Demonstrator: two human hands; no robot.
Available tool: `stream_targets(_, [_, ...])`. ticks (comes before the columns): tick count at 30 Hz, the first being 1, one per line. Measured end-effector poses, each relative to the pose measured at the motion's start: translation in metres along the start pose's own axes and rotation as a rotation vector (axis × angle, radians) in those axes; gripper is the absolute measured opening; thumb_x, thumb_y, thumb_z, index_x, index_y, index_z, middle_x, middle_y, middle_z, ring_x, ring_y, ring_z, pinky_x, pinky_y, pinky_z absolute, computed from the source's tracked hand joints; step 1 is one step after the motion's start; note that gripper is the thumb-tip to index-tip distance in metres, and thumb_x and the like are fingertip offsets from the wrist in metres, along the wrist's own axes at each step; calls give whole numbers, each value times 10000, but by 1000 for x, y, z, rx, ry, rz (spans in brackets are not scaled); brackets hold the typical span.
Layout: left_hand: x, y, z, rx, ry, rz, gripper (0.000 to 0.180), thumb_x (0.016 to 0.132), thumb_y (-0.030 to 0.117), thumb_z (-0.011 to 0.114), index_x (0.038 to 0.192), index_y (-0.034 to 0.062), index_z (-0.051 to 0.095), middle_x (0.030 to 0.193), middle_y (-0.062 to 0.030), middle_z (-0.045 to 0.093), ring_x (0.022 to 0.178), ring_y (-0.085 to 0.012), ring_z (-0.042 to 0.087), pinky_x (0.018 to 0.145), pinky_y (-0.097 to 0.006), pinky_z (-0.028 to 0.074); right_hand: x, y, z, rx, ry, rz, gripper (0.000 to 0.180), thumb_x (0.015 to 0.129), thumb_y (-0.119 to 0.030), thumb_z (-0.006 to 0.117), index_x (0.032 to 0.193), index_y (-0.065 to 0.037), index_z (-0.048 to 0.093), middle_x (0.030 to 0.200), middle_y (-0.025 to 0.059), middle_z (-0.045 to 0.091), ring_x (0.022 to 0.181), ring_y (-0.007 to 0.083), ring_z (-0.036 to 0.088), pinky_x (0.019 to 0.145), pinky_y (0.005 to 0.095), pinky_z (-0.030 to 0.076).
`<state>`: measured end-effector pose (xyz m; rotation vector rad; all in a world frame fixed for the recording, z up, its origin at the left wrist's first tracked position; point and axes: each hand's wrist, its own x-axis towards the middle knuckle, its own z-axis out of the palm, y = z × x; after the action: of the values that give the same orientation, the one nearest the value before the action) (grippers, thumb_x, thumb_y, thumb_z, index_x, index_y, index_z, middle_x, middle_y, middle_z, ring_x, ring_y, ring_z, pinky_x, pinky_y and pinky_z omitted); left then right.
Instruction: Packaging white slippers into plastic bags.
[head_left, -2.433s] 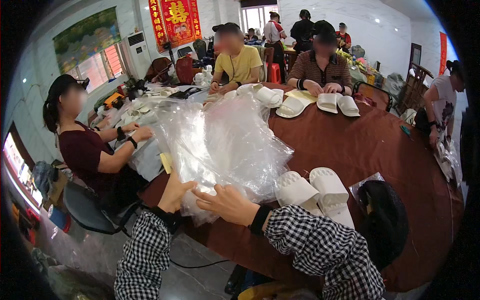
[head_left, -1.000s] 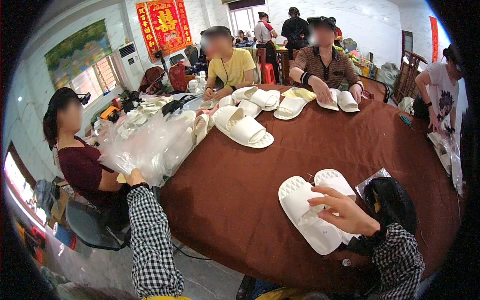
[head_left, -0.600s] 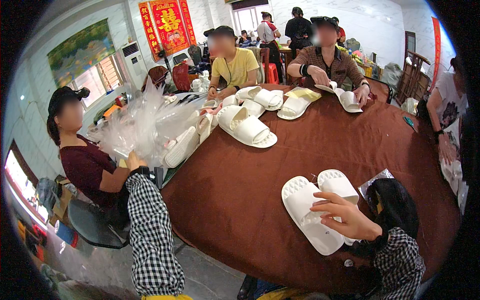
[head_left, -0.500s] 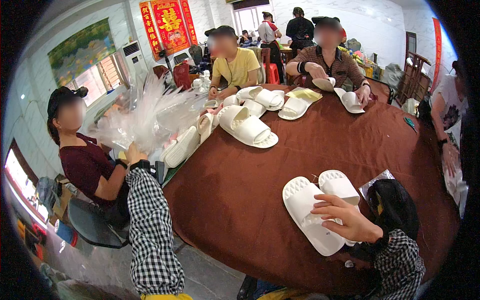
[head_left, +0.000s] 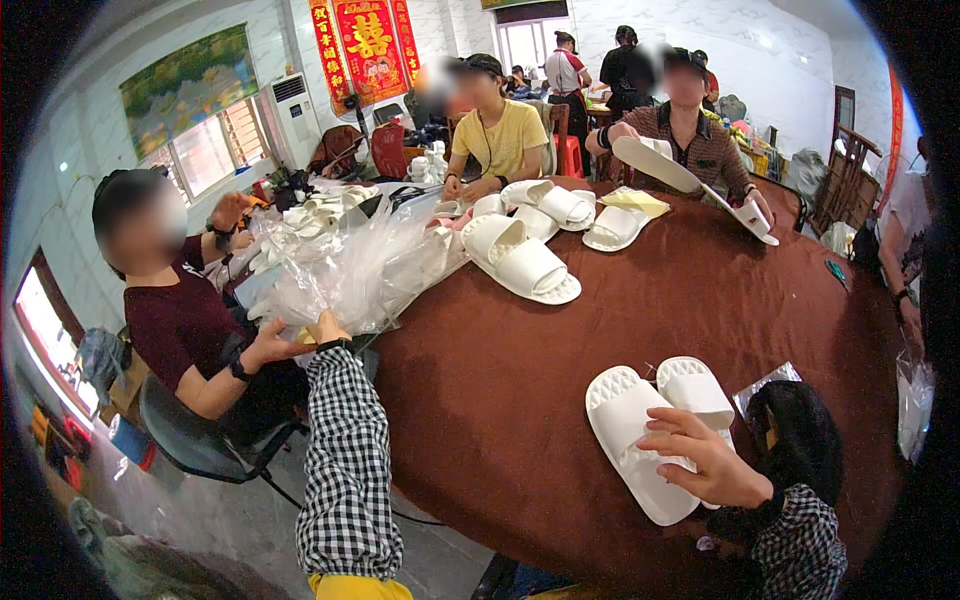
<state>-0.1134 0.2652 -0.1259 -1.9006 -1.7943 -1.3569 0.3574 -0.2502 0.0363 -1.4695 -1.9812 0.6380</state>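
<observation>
Probably light and bendy, the white slippers point(head_left: 655, 430) lie on the tabletop point(head_left: 500, 400) under my right hand point(head_left: 705, 465), its grip spread flat, while my left hand point(head_left: 325, 328) pinches crinkly plastic bags point(head_left: 350, 270).

White slippers point(head_left: 528, 262) are lying far across the brown table point(head_left: 600, 330); red banners point(head_left: 365, 45) are hanging beyond.

Glossy clear plastic bags point(head_left: 350, 270), matt white foam slippers point(head_left: 655, 435), brown tablecloth point(head_left: 600, 330).

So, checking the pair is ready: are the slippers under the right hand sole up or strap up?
Strap up: both slippers show white straps; right hand rests on them.
</observation>
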Motion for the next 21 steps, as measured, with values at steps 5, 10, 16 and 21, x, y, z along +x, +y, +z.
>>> stream_targets(5, [-6, 70, -39, 9, -164, -109, 454, 727, 38, 629, 1179, 20, 602, 1090, -249, 636, 1078, -428, 582, 931, -444, 465, -7, 0, 0, -6, 13, -2, 399, 852, -14, 658, 1243, -75, 607, 1427, 208, 404, 1301, 353, 469, 1075, 431, 403])
stream_targets(10, [-2, 63, -70, 139, -157, -170, 466, 769, 9, 653, 1231, 20, 592, 1177, -230, 623, 1142, -368, 591, 968, -391, 474, -5, -2, 2, 7, -7, -65, 398, 860, -24, 653, 1251, -75, 601, 1433, 208, 391, 1307, 358, 461, 1078, 434, 400])
stream_targets(16, [-8, 79, -68, 8, -222, -196, 639, 726, -24, 657, 1339, 8, 479, 1239, -239, 594, 1170, -382, 571, 1024, -393, 437, -8, 2, 1, 8, -17, -59, 403, 883, -60, 647, 1279, -95, 583, 1441, 218, 376, 1344, 372, 409, 1099, 441, 373])
stream_targets(21, [-4, 59, -49, -174, -29, -283, 659, 725, -25, 702, 1344, 10, 481, 1274, -233, 574, 1174, -333, 569, 1040, -356, 421, -6, -2, 0, -29, -50, -89, 402, 894, -81, 644, 1290, -105, 577, 1451, 221, 355, 1370, 384, 368, 1120, 452, 341])
